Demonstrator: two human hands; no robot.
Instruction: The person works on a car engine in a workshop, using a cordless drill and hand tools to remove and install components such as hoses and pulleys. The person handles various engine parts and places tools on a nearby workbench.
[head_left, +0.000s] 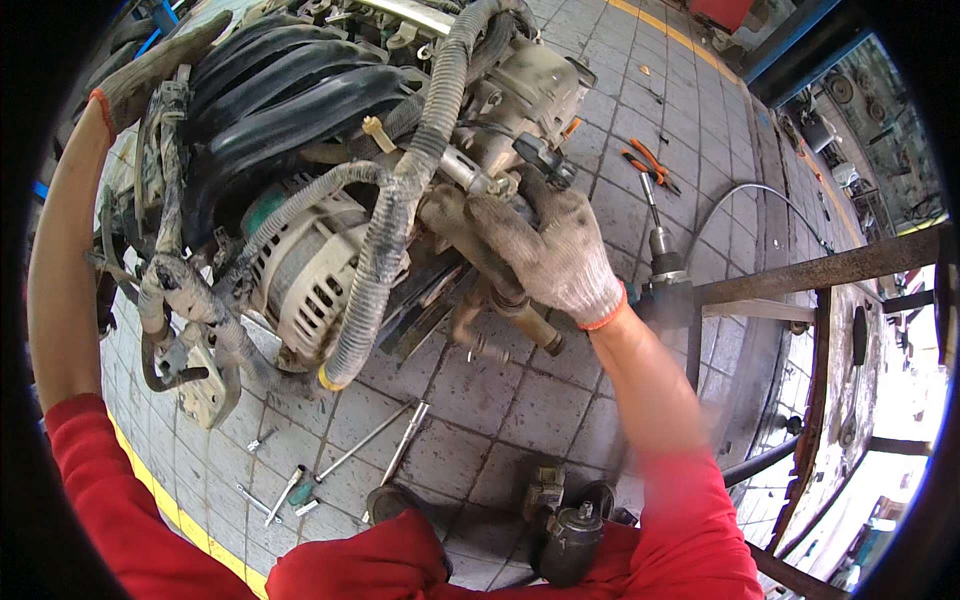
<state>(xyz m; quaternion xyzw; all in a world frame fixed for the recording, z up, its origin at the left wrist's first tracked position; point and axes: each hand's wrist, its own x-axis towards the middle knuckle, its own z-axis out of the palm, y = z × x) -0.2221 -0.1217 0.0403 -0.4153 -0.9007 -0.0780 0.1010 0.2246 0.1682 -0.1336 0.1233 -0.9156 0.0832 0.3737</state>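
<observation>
An engine with black curved intake runners (300,95) and an alternator (315,265) fills the upper left and middle. My left hand (165,70), in a dirty work glove, lies on the engine's far left side with its fingers stretched out. My right hand (555,240), gloved as well, is closed at a metal fitting (500,186) beside a black plug (545,157). Whatever its fingers grip is hidden by the glove. A thick grey corrugated conduit (375,250) runs down over the alternator, left of that hand.
On the tiled floor lie orange-handled pliers (650,160), a power tool with a long socket extension (662,245), a green-handled screwdriver (302,494) and a long metal bar (408,440). A metal frame (830,270) stands at the right. A dark cylindrical part (575,540) sits near my legs.
</observation>
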